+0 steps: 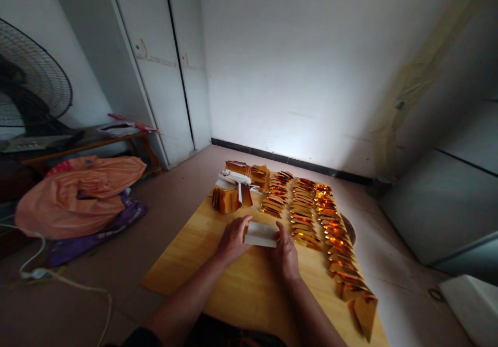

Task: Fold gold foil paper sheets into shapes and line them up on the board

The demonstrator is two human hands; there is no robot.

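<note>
Thin, pale sheet spans both hands above the desk

The sheet (260,234) is in the space between the left hand (234,240) and the right hand (287,253), over the near middle of the wooden desk (187,253). Each hand is mostly closed, its thumb and fingers pinching one short end; how the fingers sit underneath is hidden.

It looks like paper, so it should weigh next to nothing and bend readily, springing a little between creases. Too much squeeze from the ends would likely buckle it; a hard pull could tear it. The dull face should give decent grip, though any foil side may be slicker. The short ends are the best hold, with light, even pressure that leaves the middle free.

The upward face is plain, matt and greyish white, in an oblong wider than it is deep. Whether its underside is gold, or whether it is one layer or several, I cannot tell. By contrast, the folded pieces (306,212) in rows to the right are shiny gold, and the stack (226,200) at far left is duller gold-brown.
</note>
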